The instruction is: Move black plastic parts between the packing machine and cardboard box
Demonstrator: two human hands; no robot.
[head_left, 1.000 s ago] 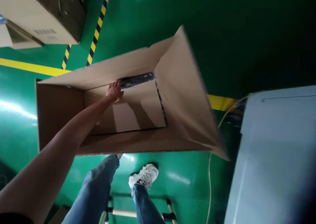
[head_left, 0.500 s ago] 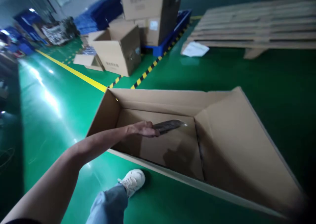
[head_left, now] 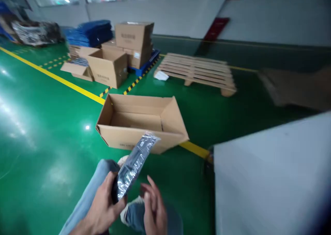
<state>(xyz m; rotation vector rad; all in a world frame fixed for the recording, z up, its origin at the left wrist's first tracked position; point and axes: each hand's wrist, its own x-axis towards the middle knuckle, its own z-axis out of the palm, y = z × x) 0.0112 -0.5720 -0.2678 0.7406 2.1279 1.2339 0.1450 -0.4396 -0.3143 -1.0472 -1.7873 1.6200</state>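
Observation:
My left hand [head_left: 104,200] grips the near end of a long dark item in clear plastic wrap [head_left: 136,162], which slants up and to the right. Beside it on the right, my right hand [head_left: 155,205] has its fingers apart and nothing in it; it is slightly blurred. Beyond the wrapped item, an open cardboard box [head_left: 119,135] stands on the green floor, and the part of its inside that shows holds nothing I can see.
A white surface [head_left: 271,173] rises close on the right. Farther back are a wooden pallet [head_left: 196,69], an open carton [head_left: 103,69] and stacked cartons [head_left: 133,38] on a blue pallet. My knees are below the hands.
The wrapped item has come out of the box, back towards me in my left hand. My right hand has come into view. The view has shifted, with the box now farther off.

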